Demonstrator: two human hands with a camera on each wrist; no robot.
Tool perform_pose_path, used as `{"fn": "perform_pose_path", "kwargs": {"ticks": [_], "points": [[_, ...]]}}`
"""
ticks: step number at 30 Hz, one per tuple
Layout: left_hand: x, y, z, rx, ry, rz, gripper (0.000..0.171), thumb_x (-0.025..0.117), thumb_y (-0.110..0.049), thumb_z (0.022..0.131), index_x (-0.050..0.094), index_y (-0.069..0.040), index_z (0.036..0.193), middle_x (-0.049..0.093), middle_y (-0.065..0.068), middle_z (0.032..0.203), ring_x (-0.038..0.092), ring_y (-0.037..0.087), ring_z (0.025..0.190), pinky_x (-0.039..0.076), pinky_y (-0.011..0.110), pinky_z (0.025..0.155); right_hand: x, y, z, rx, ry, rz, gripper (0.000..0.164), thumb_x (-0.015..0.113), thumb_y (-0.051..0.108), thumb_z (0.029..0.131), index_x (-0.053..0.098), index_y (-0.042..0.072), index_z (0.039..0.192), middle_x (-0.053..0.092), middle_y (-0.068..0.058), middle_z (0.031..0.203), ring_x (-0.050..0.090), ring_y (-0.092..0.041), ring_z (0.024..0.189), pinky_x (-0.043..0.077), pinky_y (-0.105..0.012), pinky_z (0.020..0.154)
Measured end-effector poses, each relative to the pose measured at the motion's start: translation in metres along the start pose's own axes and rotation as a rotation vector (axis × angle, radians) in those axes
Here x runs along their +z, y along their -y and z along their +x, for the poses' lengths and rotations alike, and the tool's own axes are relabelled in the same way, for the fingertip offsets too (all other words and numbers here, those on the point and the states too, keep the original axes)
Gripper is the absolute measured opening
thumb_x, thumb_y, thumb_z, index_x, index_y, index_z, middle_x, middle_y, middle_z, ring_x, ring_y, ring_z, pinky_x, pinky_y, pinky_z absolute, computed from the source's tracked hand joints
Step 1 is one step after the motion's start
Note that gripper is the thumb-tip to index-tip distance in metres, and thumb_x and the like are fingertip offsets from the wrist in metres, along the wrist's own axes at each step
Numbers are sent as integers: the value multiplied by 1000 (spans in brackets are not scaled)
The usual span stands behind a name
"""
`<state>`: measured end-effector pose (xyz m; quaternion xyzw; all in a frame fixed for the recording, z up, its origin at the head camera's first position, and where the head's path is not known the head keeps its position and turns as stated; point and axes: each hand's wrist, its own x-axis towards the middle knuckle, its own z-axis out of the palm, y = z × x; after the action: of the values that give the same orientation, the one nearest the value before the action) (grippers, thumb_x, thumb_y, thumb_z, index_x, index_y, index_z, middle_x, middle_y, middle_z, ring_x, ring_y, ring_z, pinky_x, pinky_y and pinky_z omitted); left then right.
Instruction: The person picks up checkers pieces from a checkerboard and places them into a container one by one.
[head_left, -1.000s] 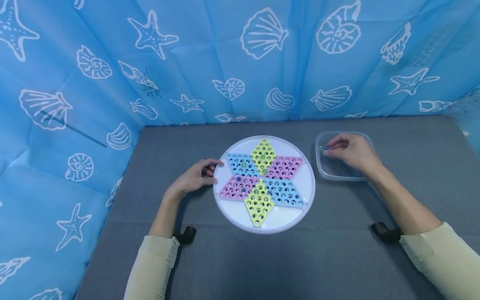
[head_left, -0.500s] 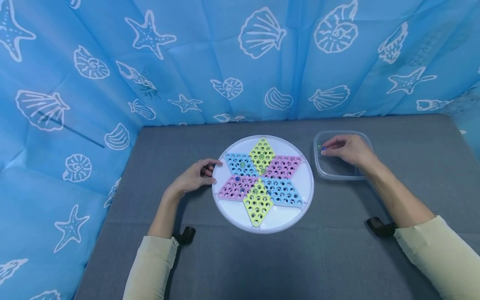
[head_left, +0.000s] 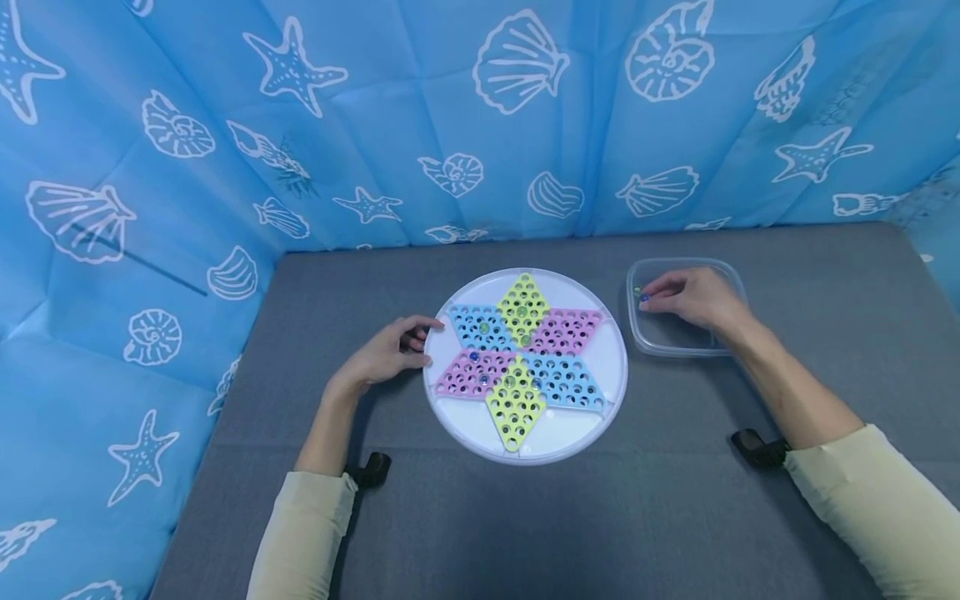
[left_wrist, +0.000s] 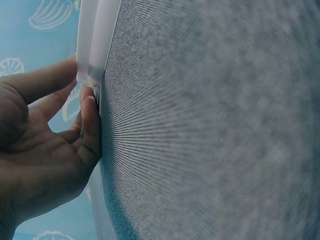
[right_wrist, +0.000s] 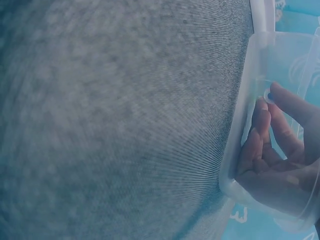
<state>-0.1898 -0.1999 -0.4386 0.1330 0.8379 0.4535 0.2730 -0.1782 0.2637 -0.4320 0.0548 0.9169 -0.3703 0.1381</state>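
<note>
A round white Chinese checkers board [head_left: 592, 417] lies on the table, with a star of yellow, pink and blue holed fields. My left hand [head_left: 387, 350] holds its left rim, thumb and fingers at the edge. In the left wrist view that rim [left_wrist: 95, 40] meets the fingertips. Inside a clear plastic container [head_left: 675, 347] to the right, my right hand [head_left: 697, 297] pinches a blue marble [head_left: 644, 297] between thumb and fingers. The marble [right_wrist: 269, 96] is partly covered by the fingertips in the right wrist view. Close by it is a green marble [head_left: 637, 290].
Several marbles sit in the board's holes, among them a blue marble [head_left: 474, 356] on the pink field and a green marble [head_left: 522, 312] on the yellow one. A grey cloth covers the table [head_left: 585, 517]. Behind hangs a blue curtain [head_left: 420, 117] with shell prints.
The whole head view has shifted slightly. My right hand still pinches the blue marble in the container, its tip a little nearer the left wall. My left hand stays at the board's rim.
</note>
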Motion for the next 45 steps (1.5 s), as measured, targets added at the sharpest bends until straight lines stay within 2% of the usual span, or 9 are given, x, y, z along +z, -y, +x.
{"fn": "perform_pose_path", "kwargs": {"ticks": [6,16,21,26,38,45], "points": [[0,3,2,6,-3,14,52,68,-1,90,54,-7,139,43,18,119,45,31,102,37,38,86,1,1,1,13,17,-31,43,74,30,89,66,2,120,66,-18,107,58,-32,95,41,-42,78],[0,5,6,-3,3,13,53,66,3,90,50,0,141,42,22,121,45,35,105,37,39,86,2,4,2,21,48,-83,46,74,34,89,68,3,122,59,-27,127,52,-42,112,40,-55,91],[1,3,6,-3,6,23,51,66,1,91,52,-3,140,43,19,119,45,30,102,37,38,86,3,3,3,28,38,-90,44,74,32,89,68,4,122,57,-27,130,51,-43,116,38,-57,94],[0,4,4,1,-4,25,50,69,-2,90,55,-8,138,43,17,118,45,30,101,36,39,87,3,4,3,38,40,-84,44,75,33,87,69,6,121,58,-26,128,51,-41,113,38,-56,92],[-1,2,2,5,-12,17,51,69,-2,89,55,-9,138,44,17,118,46,31,103,37,39,87,-4,5,2,65,84,-21,51,72,37,89,64,7,129,53,-26,133,47,-42,118,35,-57,95],[-1,3,4,-18,-4,29,51,67,-1,91,52,-5,140,42,19,118,44,30,101,35,39,86,-6,5,0,39,32,-2,50,72,37,90,65,5,127,59,-25,127,51,-40,114,36,-54,93]]}}
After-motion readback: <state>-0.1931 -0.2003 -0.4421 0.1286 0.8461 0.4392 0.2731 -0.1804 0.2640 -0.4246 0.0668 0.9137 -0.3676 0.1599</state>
